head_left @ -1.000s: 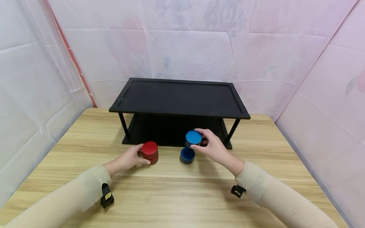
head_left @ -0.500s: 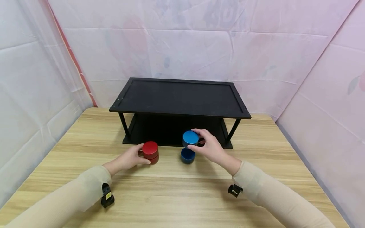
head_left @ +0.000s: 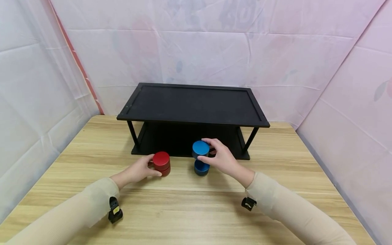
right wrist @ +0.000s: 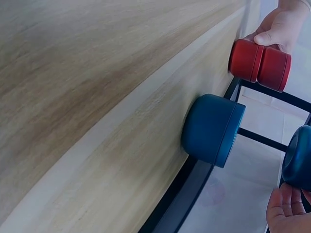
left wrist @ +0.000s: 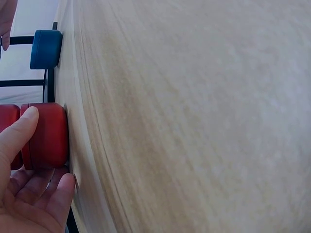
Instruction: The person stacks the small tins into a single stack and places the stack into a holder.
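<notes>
Head view: we note the left hand [head_left: 139, 170] at a red pair, the upper red container [head_left: 161, 160] sitting on the lower red container [head_left: 165, 172]; its thumb and fingers are parted only by the width of the stack, curled round the lower one. We see the right hand [head_left: 225, 159] pinching the upper blue container [head_left: 200, 149], fingers spread to its width, above the lower blue container [head_left: 201, 168], which stands on the desk [head_left: 196, 214] before a black two-tier rack [head_left: 193, 105]. Left wrist view: we find the left thumb across the side of the lower red container, its base by the desk. Right wrist view: we make out a gap between the two blue containers, the held one at the frame edge with right-hand fingers against it; full grip partly cut off
</notes>
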Demonstrator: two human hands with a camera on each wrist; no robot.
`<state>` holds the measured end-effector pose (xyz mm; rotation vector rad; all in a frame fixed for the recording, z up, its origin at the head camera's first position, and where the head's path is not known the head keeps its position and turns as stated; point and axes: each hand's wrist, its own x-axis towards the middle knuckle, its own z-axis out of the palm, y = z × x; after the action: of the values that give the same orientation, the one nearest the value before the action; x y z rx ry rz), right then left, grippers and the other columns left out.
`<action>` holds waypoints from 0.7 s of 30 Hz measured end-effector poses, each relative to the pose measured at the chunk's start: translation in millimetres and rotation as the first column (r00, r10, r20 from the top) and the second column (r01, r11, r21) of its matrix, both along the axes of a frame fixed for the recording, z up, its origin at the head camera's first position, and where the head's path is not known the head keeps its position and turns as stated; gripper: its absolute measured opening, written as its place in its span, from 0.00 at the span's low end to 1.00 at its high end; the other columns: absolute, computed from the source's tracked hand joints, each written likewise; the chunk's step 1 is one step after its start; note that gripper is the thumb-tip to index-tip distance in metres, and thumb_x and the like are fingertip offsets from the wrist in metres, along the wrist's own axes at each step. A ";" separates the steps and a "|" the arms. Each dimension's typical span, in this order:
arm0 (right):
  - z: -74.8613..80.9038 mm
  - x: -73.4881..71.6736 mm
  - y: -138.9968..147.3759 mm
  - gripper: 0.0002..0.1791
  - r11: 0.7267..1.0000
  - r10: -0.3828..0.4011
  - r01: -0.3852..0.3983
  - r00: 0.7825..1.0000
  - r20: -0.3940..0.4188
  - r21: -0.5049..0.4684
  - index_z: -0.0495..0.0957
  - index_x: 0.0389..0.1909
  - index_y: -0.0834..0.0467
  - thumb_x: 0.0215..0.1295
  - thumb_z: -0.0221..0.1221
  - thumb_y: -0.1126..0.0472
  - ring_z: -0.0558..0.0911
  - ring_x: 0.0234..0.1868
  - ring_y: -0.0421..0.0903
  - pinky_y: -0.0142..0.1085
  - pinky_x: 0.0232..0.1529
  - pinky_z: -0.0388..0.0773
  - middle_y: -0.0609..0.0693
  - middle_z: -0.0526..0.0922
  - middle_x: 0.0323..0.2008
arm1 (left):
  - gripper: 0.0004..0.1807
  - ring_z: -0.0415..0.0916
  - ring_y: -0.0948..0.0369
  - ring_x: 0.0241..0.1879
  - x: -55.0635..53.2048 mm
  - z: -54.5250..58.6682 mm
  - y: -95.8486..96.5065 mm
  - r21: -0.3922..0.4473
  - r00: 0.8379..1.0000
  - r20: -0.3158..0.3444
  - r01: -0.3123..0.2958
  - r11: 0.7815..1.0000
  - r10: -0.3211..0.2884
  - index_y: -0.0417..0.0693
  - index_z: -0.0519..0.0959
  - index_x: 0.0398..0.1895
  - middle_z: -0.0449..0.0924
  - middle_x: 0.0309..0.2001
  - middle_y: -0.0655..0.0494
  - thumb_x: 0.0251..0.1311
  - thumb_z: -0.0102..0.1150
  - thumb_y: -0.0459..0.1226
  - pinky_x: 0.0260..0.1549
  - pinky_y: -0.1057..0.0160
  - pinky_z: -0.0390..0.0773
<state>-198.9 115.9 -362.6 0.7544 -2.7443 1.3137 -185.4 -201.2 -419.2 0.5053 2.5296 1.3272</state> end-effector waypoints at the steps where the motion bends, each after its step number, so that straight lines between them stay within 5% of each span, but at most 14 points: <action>1: -0.3 -0.2 -1.2 0.35 1.000 0.002 -0.002 1.000 0.000 0.000 0.68 0.62 0.58 0.54 0.67 0.54 0.74 0.49 0.47 0.42 0.48 0.76 0.52 0.72 0.50 | 0.33 0.75 0.51 0.49 -0.1 -0.1 0.1 -0.001 1.000 -0.001 0.000 1.000 0.000 0.36 0.70 0.56 0.76 0.50 0.46 0.47 0.71 0.37 0.51 0.51 0.73; 21: -4.6 -2.1 -14.5 0.33 1.000 0.020 -0.020 1.000 -0.017 -0.003 0.69 0.61 0.59 0.54 0.68 0.56 0.75 0.49 0.46 0.40 0.46 0.77 0.51 0.73 0.49 | 0.33 0.75 0.50 0.49 1.6 3.2 1.2 -0.013 1.000 -0.015 -0.003 1.000 0.003 0.35 0.69 0.56 0.76 0.50 0.45 0.47 0.71 0.37 0.51 0.50 0.73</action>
<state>-201.0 101.4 -367.3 0.7906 -2.7274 1.3086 -183.8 -200.1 -416.0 0.5108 2.5501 1.3114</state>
